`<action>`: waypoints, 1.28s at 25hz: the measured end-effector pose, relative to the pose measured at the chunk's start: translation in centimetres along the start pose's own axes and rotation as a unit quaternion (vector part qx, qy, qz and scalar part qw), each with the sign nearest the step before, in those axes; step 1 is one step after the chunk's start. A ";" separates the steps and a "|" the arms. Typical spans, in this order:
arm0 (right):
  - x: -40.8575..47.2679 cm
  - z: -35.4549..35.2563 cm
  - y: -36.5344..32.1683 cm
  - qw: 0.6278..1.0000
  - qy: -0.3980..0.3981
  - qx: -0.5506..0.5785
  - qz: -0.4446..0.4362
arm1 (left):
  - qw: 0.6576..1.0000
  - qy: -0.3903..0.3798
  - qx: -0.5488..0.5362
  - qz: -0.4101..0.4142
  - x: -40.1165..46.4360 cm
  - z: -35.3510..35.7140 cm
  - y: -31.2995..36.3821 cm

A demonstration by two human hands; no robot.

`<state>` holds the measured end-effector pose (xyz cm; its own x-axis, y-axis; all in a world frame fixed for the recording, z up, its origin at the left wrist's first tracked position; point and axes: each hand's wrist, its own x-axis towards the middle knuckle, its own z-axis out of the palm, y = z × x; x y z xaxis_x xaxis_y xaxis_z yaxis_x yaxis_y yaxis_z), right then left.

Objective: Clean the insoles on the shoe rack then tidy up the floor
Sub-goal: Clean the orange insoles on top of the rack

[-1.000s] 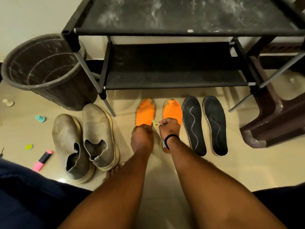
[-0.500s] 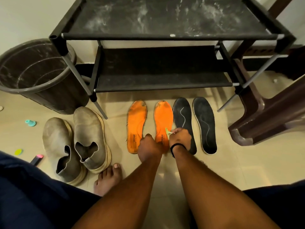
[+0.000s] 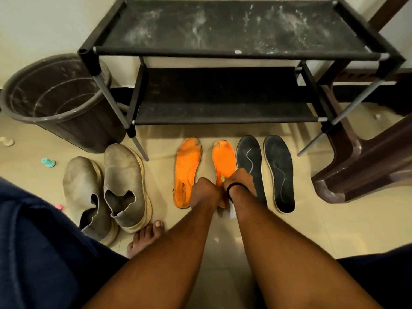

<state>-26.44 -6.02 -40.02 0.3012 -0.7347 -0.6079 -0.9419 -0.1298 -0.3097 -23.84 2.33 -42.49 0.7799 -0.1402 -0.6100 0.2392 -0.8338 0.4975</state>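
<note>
Right hand (image 3: 242,181) pinches a small yellow-green thing (image 3: 223,178) we can't identify, over the orange insole (image 3: 223,161); left hand (image 3: 204,192) curled, grip hidden.

**Both hands meet over the orange insole**

The left hand (image 3: 204,192) and the right hand (image 3: 242,182) are close together over the heel end of one orange insole (image 3: 224,161). The right hand pinches a small yellow-green thing (image 3: 223,178). Left of the left hand lies the second orange insole (image 3: 186,170); right of the right hand lie two black insoles (image 3: 278,172). Beyond both hands stands the shoe rack (image 3: 223,112).
</note>
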 end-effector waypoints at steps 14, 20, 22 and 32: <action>-12.2 -18.4 -12.7 0.938 -0.001 -0.085 -0.337 | 0.890 0.238 -0.191 0.338 -8.8 -20.1 12.7; -15.5 -30.5 -18.6 0.921 -0.012 0.024 -0.388 | 0.835 0.177 -0.181 0.489 -11.8 -29.9 23.9; -14.8 -33.0 -20.4 0.919 -0.027 0.059 -0.389 | 0.831 0.170 -0.147 0.509 -11.2 -31.1 27.6; 1.3 -33.7 -19.2 0.944 -0.034 0.201 -0.259 | 0.890 -0.055 0.016 0.451 3.3 -26.4 29.5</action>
<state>-12.95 -26.91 -10.16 0.7278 -0.5955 -0.3402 -0.5371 -0.1865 -0.8226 1.08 -8.60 -13.57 0.5846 -0.8108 -0.0274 -0.4748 -0.3694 0.7988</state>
